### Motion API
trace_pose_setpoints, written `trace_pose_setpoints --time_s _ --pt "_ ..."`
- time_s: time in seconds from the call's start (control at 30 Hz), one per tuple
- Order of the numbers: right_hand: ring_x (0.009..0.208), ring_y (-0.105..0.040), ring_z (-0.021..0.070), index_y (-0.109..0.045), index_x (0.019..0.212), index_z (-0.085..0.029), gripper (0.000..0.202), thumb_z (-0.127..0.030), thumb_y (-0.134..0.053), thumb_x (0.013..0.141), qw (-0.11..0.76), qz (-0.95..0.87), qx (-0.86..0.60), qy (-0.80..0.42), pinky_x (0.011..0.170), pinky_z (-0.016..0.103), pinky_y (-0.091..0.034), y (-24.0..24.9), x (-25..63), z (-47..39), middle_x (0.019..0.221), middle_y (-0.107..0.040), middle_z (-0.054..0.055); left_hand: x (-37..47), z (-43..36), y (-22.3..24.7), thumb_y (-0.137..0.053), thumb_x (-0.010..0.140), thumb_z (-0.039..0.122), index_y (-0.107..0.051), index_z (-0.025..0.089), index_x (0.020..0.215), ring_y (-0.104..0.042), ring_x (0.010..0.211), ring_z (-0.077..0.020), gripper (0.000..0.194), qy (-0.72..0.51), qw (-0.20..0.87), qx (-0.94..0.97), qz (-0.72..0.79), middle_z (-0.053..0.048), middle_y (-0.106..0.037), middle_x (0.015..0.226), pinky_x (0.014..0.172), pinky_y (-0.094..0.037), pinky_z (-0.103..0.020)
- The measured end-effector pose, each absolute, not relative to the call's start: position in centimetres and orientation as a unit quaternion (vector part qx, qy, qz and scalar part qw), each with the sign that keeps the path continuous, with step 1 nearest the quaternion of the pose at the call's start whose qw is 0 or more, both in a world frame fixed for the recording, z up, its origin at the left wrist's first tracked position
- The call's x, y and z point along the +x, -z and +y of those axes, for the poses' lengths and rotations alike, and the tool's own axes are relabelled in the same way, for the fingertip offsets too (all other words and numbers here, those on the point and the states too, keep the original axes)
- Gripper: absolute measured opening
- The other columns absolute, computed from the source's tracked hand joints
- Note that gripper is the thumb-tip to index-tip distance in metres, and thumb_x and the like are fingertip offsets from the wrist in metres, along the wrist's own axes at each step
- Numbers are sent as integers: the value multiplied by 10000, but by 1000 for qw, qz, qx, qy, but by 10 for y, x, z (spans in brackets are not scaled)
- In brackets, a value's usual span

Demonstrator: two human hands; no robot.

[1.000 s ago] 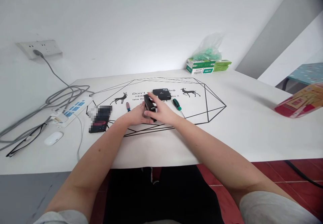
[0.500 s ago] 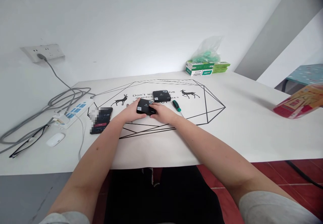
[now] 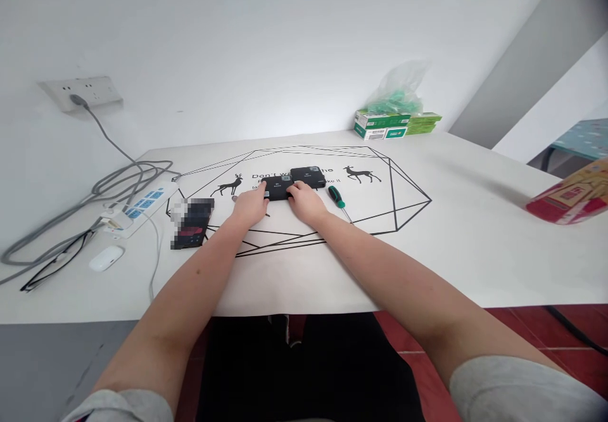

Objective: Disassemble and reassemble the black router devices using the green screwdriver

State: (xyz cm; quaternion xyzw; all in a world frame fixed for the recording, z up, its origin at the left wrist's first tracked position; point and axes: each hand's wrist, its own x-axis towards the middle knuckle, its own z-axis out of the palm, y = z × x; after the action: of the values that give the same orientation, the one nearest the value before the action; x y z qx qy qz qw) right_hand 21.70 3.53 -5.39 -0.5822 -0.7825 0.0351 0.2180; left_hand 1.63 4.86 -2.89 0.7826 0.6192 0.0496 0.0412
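A flat black box (image 3: 278, 187) with a small label lies between my hands near the middle of the table. My left hand (image 3: 253, 204) grips its left edge, thumb at the near side. The right edge is held by my right hand (image 3: 304, 201). Just behind and to the right is a second black box (image 3: 308, 175), close against the first. A screwdriver with a green and black handle (image 3: 337, 196) lies to the right of my right hand, its shaft pointing toward me.
On the left are a phone (image 3: 194, 224), a power strip (image 3: 145, 208) with grey cables, glasses (image 3: 59, 262) and a white case (image 3: 106, 258). Green and white boxes (image 3: 382, 124) stand at the back under a plastic bag (image 3: 398, 95). A red and yellow package (image 3: 567, 197) is at right.
Both hands have moved the held black box slightly away from me, up beside the second one. The view has shifted a little.
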Motion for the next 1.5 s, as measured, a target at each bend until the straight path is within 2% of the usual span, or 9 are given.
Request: trace_pose_setpoints --time_s 0.1,0.23,0.33,0.53,0.7,0.9,1.03,1.23,1.5 --pt "1354 -567 392 -751 1250 -158 361 -181 -441 1066 214 -786 -581 -3 1145 545 -461 54 216 40 1368 -711 225 21 52 29 -531 1073 353 -441 172 1641 -680 1319 -404 603 -87 18 765 638 -206 -764 1310 1195 -425 -540" --pt "1444 -525 392 -700 1339 -141 375 -329 -521 1068 213 -801 -558 30 1213 550 -402 55 215 53 1533 -661 220 23 47 33 -560 1048 411 -567 177 1493 -524 1455 -460 503 -115 -32 737 666 -247 -658 1462 1278 -257 -672" --pt "1582 -443 393 -620 1488 -115 532 -435 -531 1072 192 -806 -560 13 1296 554 -333 57 215 65 1706 -526 194 20 41 38 -541 1043 435 -565 103 1466 -406 1521 -536 538 -103 12 712 694 -326 -520 1569 1200 -356 -704" --pt "1681 -330 378 -469 1666 -147 654 -493 -403 1115 147 -792 -593 -24 1369 594 -217 58 216 81 1793 -401 149 12 42 45 -597 926 150 -465 126 1591 -232 1673 -452 679 -96 73 735 667 -276 -365 1724 1311 -311 -592" --pt "1682 -322 378 -424 1696 -163 672 -502 -350 1121 133 -783 -608 -22 1352 593 -247 56 214 89 1809 -366 155 2 48 40 -546 918 31 -506 179 1590 -414 1615 -363 689 -104 92 749 648 -212 -312 1775 1283 -421 -481" --pt "1697 -186 516 -252 1766 -223 1132 -885 -537 893 26 -749 -658 -67 1348 708 -173 34 251 113 1866 -196 171 -7 50 39 -515 918 -8 -575 207 1538 -528 1532 -355 658 -96 71 762 637 -182 -449 1700 1247 -471 -480" --pt "1722 -101 491 -278 1738 -359 1163 -860 -699 777 3 -766 -625 -149 1361 731 -148 20 290 129 1888 -144 77 -3 51 42 -504 967 53 -596 158 1506 -484 1562 -352 557 -95 42 770 629 -209 -464 1690 1243 -469 -474" --pt "1486 -490 489 -361 1635 -399 1171 -741 -878 642 29 -734 -648 -204 1150 714 -480 13 303 138 1687 -431 175 -1 51 43 -491 1046 207 -663 150 1418 -528 1506 -364 414 -99 -1 784 613 -210 -561 1592 1217 -479 -485" --pt "1579 -300 504 -362 1660 -260 1260 -537 -959 587 170 -748 -620 -167 1258 734 -369 1 311 129 1671 -414 215 2 47 36 -502 1054 258 -655 124 1441 -526 1500 -373 437 -153 -5 807 570 -216 -598 1561 1271 -413 -520"
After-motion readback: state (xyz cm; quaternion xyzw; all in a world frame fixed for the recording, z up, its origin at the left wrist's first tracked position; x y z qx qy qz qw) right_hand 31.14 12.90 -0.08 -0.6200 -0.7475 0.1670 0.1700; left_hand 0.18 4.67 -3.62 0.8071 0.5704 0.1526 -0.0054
